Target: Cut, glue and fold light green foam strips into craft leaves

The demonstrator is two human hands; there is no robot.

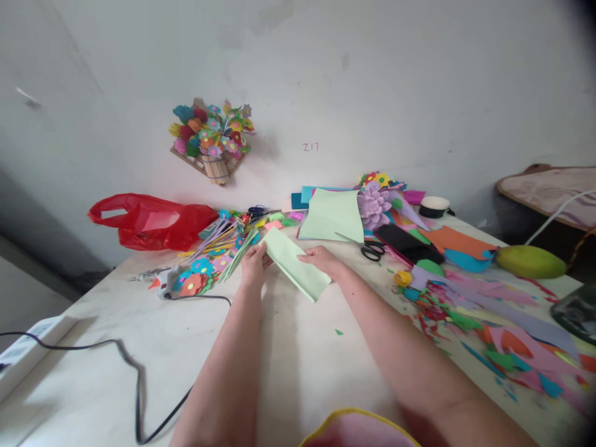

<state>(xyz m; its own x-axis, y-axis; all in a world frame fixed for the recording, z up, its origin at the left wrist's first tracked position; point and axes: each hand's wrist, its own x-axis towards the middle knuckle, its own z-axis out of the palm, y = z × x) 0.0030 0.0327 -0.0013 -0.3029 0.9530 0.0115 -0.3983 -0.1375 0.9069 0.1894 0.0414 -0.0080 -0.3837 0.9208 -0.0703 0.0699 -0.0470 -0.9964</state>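
A folded strip of pale green paper (294,262) lies slanted over the middle of the white table (116,372). My left hand (254,263) pinches its upper left end between thumb and fingers. My right hand (320,258) presses on its right long edge with the fingers closed over the fold. Just behind the hands rests a larger pale green sheet (333,217) on a stack of coloured sheets.
Black scissors (372,251) and a black phone (408,243) lie right of the hands. Coloured scraps (465,310) cover the right side. A glue gun with foam flowers (189,282) and sticks lies left, its black cord (135,379) trailing forward. A red bag (151,220) sits behind.
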